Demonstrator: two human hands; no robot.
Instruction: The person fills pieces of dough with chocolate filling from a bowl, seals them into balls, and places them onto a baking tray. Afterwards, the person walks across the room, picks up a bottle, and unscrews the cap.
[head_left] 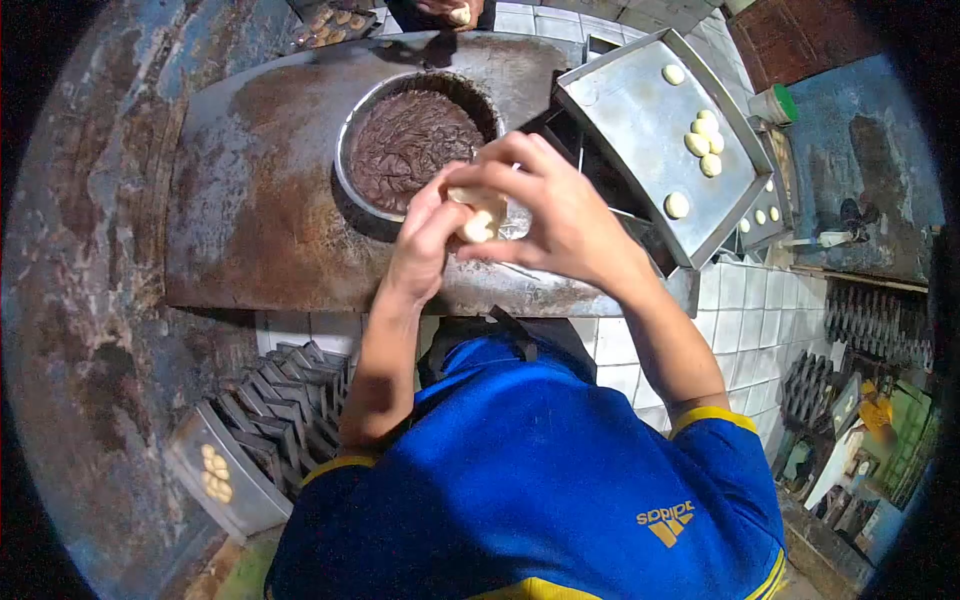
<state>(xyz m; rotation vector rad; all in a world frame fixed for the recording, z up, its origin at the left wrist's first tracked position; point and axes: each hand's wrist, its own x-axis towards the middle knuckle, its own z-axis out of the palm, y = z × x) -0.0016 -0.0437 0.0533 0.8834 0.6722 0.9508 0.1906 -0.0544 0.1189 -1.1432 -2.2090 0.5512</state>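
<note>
Okay, so from where I'm standing, the person in the blue shirt (pixel 530 450) has both arms stretched out over the near edge of the bench (pixel 250 190), elbows bent and wrists turned in so the hands meet in front of the bowl (pixel 345 170).

The left hand (pixel 432 240) is curled in close, fingers bunched, thumb bent across a pale piece of dough (pixel 478 226) and pinching it. The right hand (pixel 550 205) comes in from the right and makes a big C: fingers arched over the top of the dough, thumb reaching in underneath, tips at its edges. There's an open gap inside that curve, towards the palm. The dough is held up between the two hands, just on the near right side of the bowl as I see it. Bit blurry, so I can't tell its exact shape.

The bowl is round metal, with a dark brown mass (pixel 410 145) in it. Over to the right there's a metal tray (pixel 630 120), tilted in view, with pale dough balls (pixel 704 138) on it: a cluster in the middle, one at the far end, one near. Across the far side of the bench, another person's hand (pixel 436 8) has a pale lump (pixel 460 15) too.
</note>
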